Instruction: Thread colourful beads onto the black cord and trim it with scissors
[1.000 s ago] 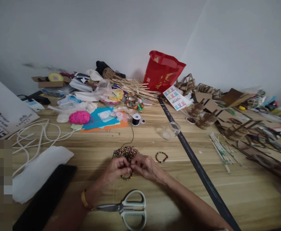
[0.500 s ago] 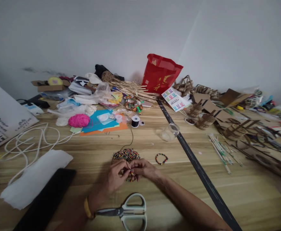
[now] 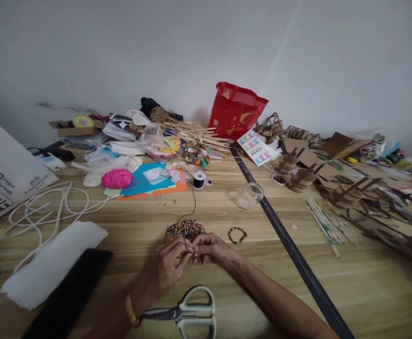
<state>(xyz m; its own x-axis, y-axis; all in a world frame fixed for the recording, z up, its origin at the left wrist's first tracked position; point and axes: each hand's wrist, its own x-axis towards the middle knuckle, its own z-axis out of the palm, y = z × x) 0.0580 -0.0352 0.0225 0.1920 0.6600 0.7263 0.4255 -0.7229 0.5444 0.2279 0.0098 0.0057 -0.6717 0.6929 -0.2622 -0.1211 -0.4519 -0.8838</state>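
White board (image 3: 4,176) at far left, partial print "NS", "IDE", "LAOTESHI" unsure. Red bag (image 3: 236,110) at rear; its gold marks unreadable. Left hand (image 3: 170,263) and right hand (image 3: 211,248) pinch black cord (image 3: 191,209) with strung beads, touching, just before bead pile (image 3: 185,229).

The tabletop (image 3: 368,292) is showing pale wood grain with a matt finish. The scissors (image 3: 188,314) are pairing dull metal blades with smooth grey plastic handles. The red bag (image 3: 236,110) is looking glossy, and the pink yarn ball (image 3: 117,179) is looking fuzzy.
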